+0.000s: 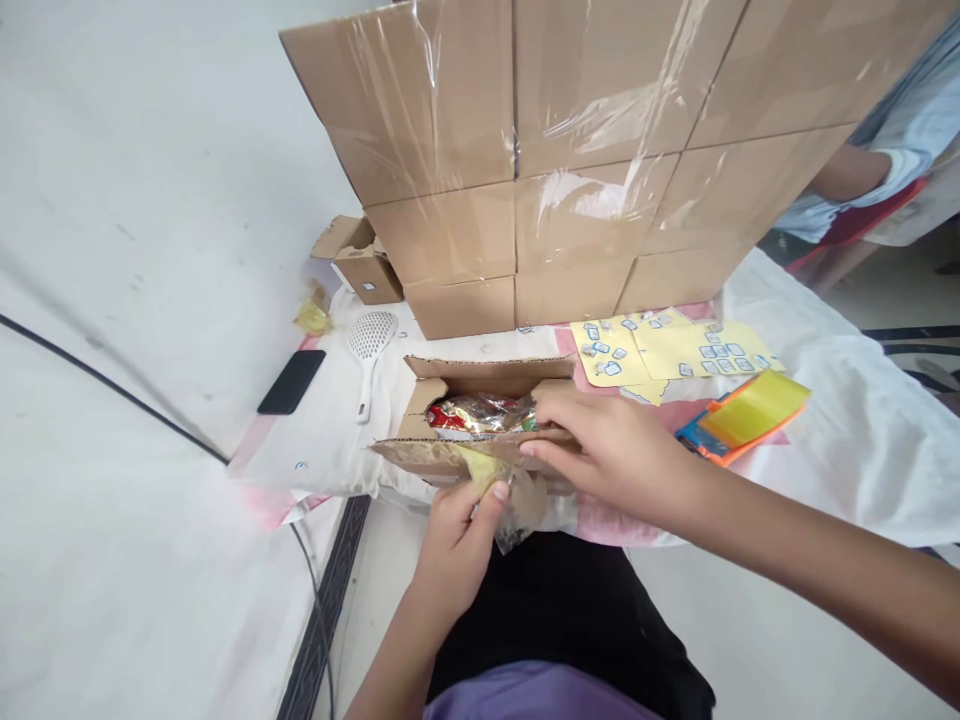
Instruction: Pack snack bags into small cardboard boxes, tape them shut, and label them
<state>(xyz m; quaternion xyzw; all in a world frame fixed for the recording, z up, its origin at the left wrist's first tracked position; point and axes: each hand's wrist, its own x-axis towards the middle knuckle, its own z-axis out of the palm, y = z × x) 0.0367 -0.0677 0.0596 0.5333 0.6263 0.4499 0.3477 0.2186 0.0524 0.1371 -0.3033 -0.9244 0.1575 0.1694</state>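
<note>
Left hand: pinches tape at near flap | Right hand: fingers bent at box's right end, grip unclear | Box: open, on cloth, foil packet inside

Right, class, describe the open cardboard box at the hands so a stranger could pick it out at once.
Find the big taped cardboard wall at the top. On the cloth in front of it sits the open box, the left hand and right hand at its near side. Unlike the small carton beside the wall, it shows a shiny, partly red packet inside.
</note>
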